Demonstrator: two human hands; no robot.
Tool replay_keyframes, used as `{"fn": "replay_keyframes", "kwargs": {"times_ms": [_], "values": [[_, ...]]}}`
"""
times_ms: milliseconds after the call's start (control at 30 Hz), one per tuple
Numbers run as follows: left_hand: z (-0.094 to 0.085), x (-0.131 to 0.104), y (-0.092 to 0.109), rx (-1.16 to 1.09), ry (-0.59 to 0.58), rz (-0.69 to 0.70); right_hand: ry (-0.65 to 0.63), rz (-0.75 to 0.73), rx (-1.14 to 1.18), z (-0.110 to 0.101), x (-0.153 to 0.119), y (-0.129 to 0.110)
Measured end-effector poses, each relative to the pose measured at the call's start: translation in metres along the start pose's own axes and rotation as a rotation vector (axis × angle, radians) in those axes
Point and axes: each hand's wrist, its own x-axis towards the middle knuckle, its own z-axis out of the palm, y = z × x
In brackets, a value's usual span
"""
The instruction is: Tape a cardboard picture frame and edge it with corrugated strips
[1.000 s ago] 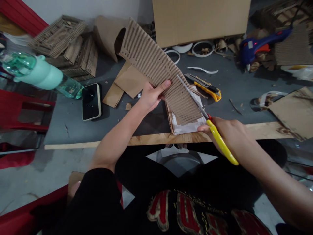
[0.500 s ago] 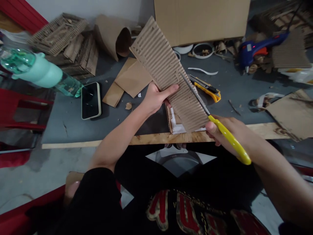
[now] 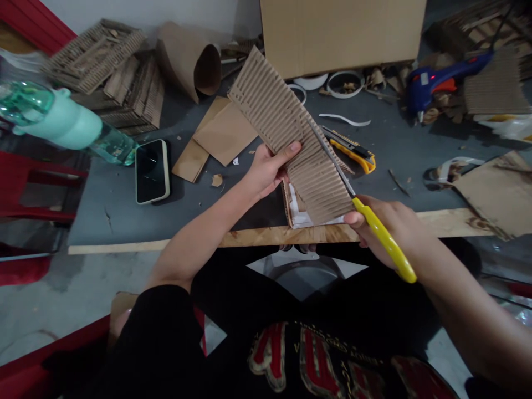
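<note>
My left hand (image 3: pixel 270 169) pinches a ridged sheet of corrugated cardboard (image 3: pixel 286 122), thumb on top and fingers beneath. The sheet is held tilted above the table. My right hand (image 3: pixel 384 227) is closed on yellow-handled scissors (image 3: pixel 384 238), whose blades lie along the sheet's right part, pointing up and left. Under the sheet's lower end a cardboard piece with white edges (image 3: pixel 297 213) shows in part. A yellow box cutter (image 3: pixel 353 151) lies just right of the sheet, partly beside a ridged strip.
A phone (image 3: pixel 152 170), a green bottle (image 3: pixel 75 122) and stacked cardboard frames (image 3: pixel 95 58) are at the left. Flat cardboard pieces (image 3: pixel 226 130) lie behind my left hand. A blue glue gun (image 3: pixel 424 91), a white strip (image 3: pixel 344 119) and a large box (image 3: pixel 341 36) are farther back.
The far end of the ridged sheet has dropped slightly and bends more. My right hand and the scissors have shifted a little left, and the scissor handles look closer together.
</note>
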Motion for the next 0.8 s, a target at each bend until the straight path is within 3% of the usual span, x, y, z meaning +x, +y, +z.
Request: {"fn": "replay_keyframes", "kwargs": {"times_ms": [167,367,500,667,800], "values": [[-0.001,0.003,-0.003,-0.025,0.007,-0.001,0.067,0.0,-0.054,0.011,-0.001,0.004],[0.001,0.003,-0.004,-0.058,-0.005,-0.052,0.04,0.059,-0.026,0.011,-0.002,-0.012],[-0.004,0.005,-0.001,-0.036,0.003,-0.053,0.021,0.043,-0.018,0.01,-0.001,-0.009],[-0.017,0.013,0.006,-0.023,0.042,-0.049,0.015,0.06,-0.003,-0.001,0.002,-0.005],[-0.018,0.013,0.006,-0.051,0.02,-0.06,-0.071,-0.046,0.123,-0.014,-0.003,-0.012]]}}
